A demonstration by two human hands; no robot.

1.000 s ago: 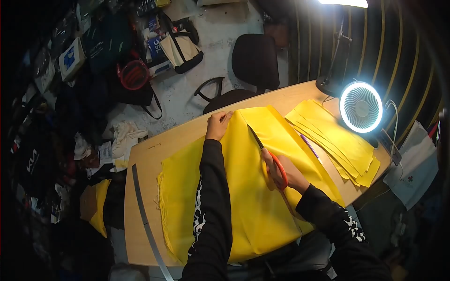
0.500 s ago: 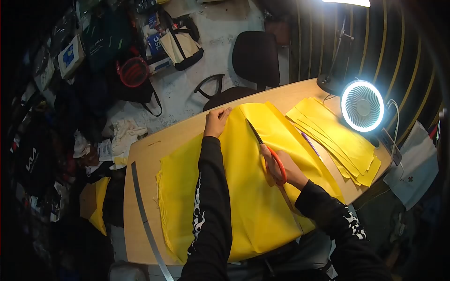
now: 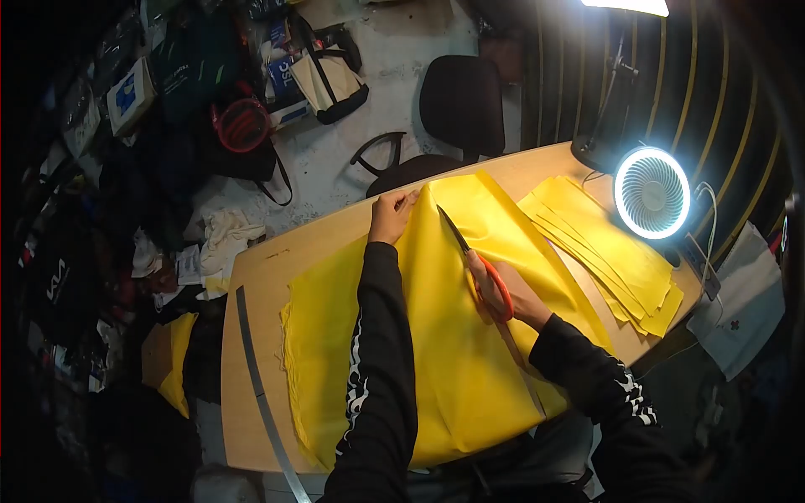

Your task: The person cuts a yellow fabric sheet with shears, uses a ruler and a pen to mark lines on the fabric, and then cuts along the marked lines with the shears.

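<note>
A large yellow sheet (image 3: 453, 369) lies across the table and hangs over its front edge, with a long cut line running down its right part. My left hand (image 3: 390, 218) pinches the sheet near its far edge. In my right hand (image 3: 507, 289) are scissors with orange handles (image 3: 501, 293); their dark blades look nearly closed and point up and left over the sheet. The frayed left edge of the yellow material rests on the table (image 3: 251, 335).
Cut yellow pieces (image 3: 608, 251) are stacked at the right, near a lit round fan (image 3: 652, 193) and a desk lamp (image 3: 625, 7). A metal ruler (image 3: 262, 394) lies at the left. Behind the table stands a dark chair (image 3: 461, 105).
The yellow sheet has risen and shifted around the blades, covering the purple item at its right. The scissors have tilted slightly, their tip a little further left and up.
</note>
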